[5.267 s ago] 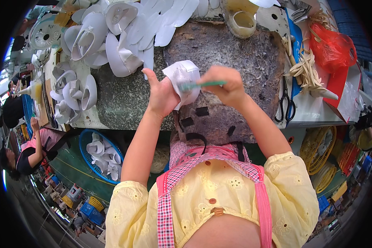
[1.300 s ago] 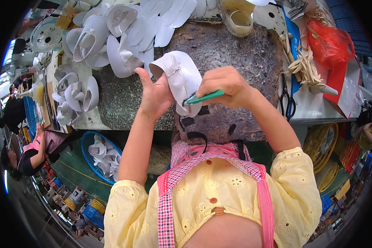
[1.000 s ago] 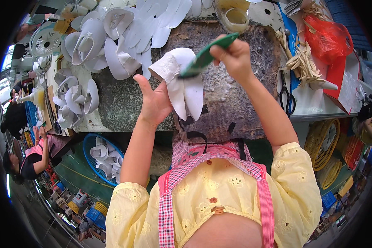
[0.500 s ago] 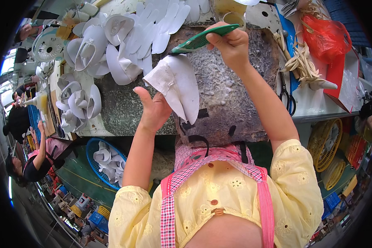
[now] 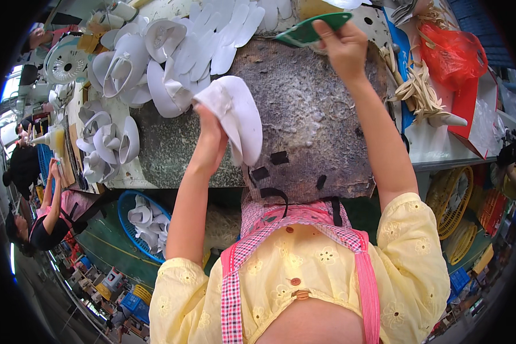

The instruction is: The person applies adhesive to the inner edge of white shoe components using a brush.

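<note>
My left hand (image 5: 210, 140) is closed on a white slipper (image 5: 246, 117), which is tilted up over the left part of a stained, glue-crusted mat (image 5: 304, 132). Its broad strap lies folded across the sole. At the far side of the mat, my right hand (image 5: 350, 53) is closed on a flat green plastic tool (image 5: 312, 30), thumb on top, held off the slipper. Several finished-looking white slippers (image 5: 167, 89) with curled straps stand to the left. Beyond them lie overlapping white insoles (image 5: 223, 57).
A red plastic bag (image 5: 453, 54) and beige strips (image 5: 421, 89) lie at the right. Below the table's left edge stands a blue basket (image 5: 125, 221) of white pieces. Yellow baskets (image 5: 454, 203) stand at lower right. Another person (image 5: 46, 223) works at far left, beside a fan (image 5: 67, 64).
My right hand has lifted the green tool away from the slipper, moving up and right. My left hand, which had its thumb spread, now grips the slipper and has shifted it slightly left.
</note>
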`<control>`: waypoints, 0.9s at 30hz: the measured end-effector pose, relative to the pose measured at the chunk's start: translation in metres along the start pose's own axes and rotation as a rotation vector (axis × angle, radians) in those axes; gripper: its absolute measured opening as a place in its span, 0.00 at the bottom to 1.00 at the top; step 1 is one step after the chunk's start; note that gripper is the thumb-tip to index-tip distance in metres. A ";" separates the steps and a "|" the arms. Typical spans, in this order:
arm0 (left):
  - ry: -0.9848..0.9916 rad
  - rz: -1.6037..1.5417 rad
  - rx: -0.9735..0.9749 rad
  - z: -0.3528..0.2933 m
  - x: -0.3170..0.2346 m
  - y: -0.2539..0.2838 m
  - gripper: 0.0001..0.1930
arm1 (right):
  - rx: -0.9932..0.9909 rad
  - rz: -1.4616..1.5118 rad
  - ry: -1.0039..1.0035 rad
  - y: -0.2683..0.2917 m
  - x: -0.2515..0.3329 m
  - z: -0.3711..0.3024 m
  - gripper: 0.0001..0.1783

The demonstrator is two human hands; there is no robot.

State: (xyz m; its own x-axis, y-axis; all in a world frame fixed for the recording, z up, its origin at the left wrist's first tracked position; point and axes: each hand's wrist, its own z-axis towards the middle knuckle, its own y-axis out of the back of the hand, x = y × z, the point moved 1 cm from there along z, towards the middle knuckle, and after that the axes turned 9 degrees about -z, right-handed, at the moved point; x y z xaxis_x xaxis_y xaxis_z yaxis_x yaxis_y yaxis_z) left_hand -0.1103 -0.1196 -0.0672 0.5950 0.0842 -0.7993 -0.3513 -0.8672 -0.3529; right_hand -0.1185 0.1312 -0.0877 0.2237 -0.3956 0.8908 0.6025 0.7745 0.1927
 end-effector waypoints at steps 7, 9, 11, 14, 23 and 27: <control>-0.092 1.031 -0.095 0.026 0.015 0.023 0.34 | 0.127 0.011 -0.217 0.006 -0.003 -0.048 0.10; -0.175 1.012 0.012 0.014 0.022 0.020 0.34 | 0.136 0.092 -0.317 0.008 -0.006 -0.065 0.09; -0.573 1.420 0.118 -0.001 0.035 0.011 0.37 | 0.128 0.144 -0.373 0.004 -0.006 -0.078 0.09; -0.672 1.512 0.129 -0.001 0.063 0.002 0.37 | 0.079 0.213 -0.424 0.002 -0.007 -0.091 0.08; 0.000 0.411 -0.186 0.014 0.055 0.014 0.18 | 0.029 0.400 -0.489 -0.009 -0.002 -0.118 0.07; 0.163 -0.067 -0.167 0.015 0.038 0.012 0.16 | -0.029 0.474 -0.388 -0.034 0.008 -0.124 0.05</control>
State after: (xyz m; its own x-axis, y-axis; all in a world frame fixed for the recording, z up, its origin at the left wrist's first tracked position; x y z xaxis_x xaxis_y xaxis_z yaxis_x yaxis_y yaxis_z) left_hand -0.1029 -0.1192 -0.1097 0.7268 0.0757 -0.6827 -0.1910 -0.9325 -0.3067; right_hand -0.0420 0.0409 -0.1381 0.1805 0.2009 0.9628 0.5272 0.8066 -0.2672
